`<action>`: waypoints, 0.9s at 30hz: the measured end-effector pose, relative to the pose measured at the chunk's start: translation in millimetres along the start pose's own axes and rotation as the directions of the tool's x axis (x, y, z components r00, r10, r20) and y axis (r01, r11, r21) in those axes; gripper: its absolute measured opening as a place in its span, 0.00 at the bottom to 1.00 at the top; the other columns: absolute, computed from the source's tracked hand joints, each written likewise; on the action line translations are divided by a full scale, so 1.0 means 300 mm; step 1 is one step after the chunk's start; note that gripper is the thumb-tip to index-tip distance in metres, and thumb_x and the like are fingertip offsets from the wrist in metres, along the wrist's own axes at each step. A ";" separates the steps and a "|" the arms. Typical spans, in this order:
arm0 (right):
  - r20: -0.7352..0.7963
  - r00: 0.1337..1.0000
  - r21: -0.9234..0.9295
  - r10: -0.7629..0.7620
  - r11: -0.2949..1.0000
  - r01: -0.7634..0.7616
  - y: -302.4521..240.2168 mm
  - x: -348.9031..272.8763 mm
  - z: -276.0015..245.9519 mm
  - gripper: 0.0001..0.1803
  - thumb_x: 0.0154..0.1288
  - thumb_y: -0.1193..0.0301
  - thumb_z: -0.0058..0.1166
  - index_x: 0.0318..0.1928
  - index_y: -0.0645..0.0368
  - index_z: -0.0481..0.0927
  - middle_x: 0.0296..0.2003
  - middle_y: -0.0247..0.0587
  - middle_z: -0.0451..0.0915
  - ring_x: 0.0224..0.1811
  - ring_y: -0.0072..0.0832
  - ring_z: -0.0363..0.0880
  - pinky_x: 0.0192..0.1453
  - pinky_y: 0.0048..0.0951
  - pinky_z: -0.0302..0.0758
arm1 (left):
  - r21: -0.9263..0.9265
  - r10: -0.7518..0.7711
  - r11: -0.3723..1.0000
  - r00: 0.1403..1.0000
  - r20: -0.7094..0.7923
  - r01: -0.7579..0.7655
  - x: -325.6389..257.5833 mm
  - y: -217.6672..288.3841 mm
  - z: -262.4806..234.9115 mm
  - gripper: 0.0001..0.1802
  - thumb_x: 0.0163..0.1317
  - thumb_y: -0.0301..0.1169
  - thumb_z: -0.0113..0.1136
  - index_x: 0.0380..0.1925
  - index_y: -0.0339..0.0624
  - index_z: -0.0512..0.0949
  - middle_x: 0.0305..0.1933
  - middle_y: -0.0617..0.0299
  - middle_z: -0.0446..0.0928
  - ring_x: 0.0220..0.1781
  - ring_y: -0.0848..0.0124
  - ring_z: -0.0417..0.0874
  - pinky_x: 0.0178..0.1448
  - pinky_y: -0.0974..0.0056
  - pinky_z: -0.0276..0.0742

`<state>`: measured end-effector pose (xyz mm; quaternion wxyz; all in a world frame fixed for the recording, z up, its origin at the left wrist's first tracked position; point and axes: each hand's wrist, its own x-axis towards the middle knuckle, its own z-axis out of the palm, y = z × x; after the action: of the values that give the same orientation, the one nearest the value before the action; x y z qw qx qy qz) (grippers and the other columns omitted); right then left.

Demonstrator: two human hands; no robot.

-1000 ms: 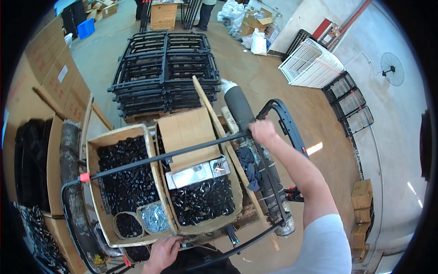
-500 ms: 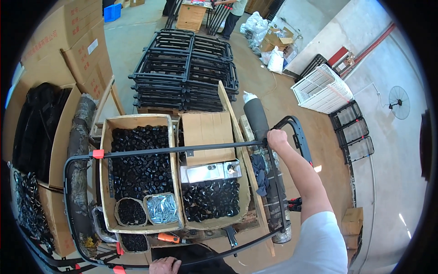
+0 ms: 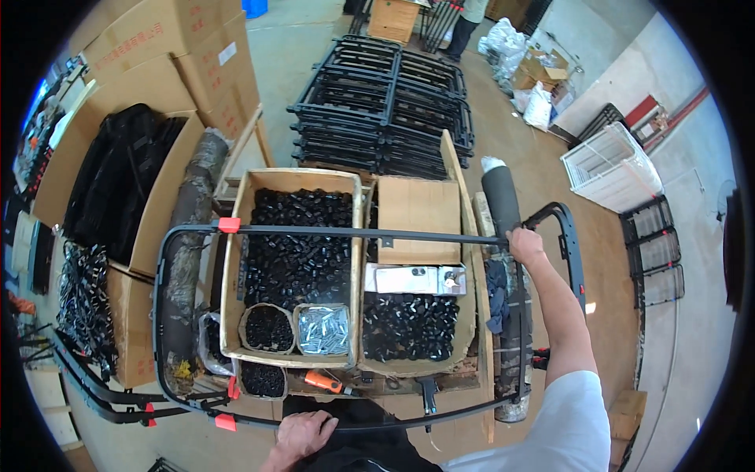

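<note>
One black frame (image 3: 330, 233) stretched lengthwise left to right over the box (image 3: 291, 362) and past its near edge, right hand (image 3: 526, 246) closed round the frame's far right corner, left hand (image 3: 307, 434) curled over its near rail.

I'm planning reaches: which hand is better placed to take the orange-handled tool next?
Likely the left hand: it is closer to the orange-handled tool, while the right hand holds the far right corner of the black frame.
</note>
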<state>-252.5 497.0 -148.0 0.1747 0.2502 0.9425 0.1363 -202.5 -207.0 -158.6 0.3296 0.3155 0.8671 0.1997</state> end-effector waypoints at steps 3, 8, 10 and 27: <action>0.129 0.944 0.071 0.304 0.946 -0.315 0.000 -0.026 -0.035 0.36 0.83 0.45 0.36 0.51 0.65 0.88 0.55 0.54 0.88 0.57 0.52 0.88 0.60 0.50 0.84 | -0.019 0.039 0.999 0.999 0.020 -0.038 0.000 0.004 0.000 0.19 0.75 0.50 0.57 0.40 0.48 0.86 0.38 0.55 0.89 0.42 0.53 0.90 0.45 0.49 0.86; 0.059 0.977 0.099 0.207 0.972 -0.212 0.014 -0.027 -0.089 0.37 0.74 0.42 0.47 0.54 0.67 0.87 0.51 0.64 0.87 0.57 0.56 0.87 0.63 0.52 0.82 | -0.010 0.030 0.999 0.999 0.012 -0.030 0.017 0.015 -0.005 0.19 0.75 0.50 0.57 0.40 0.47 0.86 0.37 0.54 0.89 0.41 0.52 0.90 0.45 0.49 0.86; 0.208 0.954 0.100 0.215 0.966 -0.239 0.029 -0.022 -0.108 0.35 0.71 0.45 0.50 0.54 0.67 0.87 0.51 0.64 0.88 0.57 0.55 0.88 0.63 0.51 0.83 | -0.012 0.058 0.998 0.996 -0.065 -0.059 0.016 0.006 0.003 0.19 0.75 0.48 0.59 0.35 0.47 0.85 0.32 0.54 0.88 0.36 0.54 0.90 0.42 0.50 0.86; 0.078 0.988 0.159 0.130 0.977 -0.141 0.048 -0.079 -0.068 0.30 0.76 0.48 0.50 0.55 0.66 0.81 0.52 0.63 0.86 0.60 0.56 0.84 0.66 0.54 0.79 | 0.030 -0.006 1.000 0.999 0.053 0.005 0.018 0.020 -0.010 0.21 0.75 0.52 0.56 0.40 0.48 0.85 0.37 0.53 0.89 0.40 0.50 0.90 0.42 0.46 0.86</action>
<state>-235.3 493.2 -118.5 0.1753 0.3320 0.9248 0.0612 -205.2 -199.6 -155.5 0.3483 0.3232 0.8619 0.1773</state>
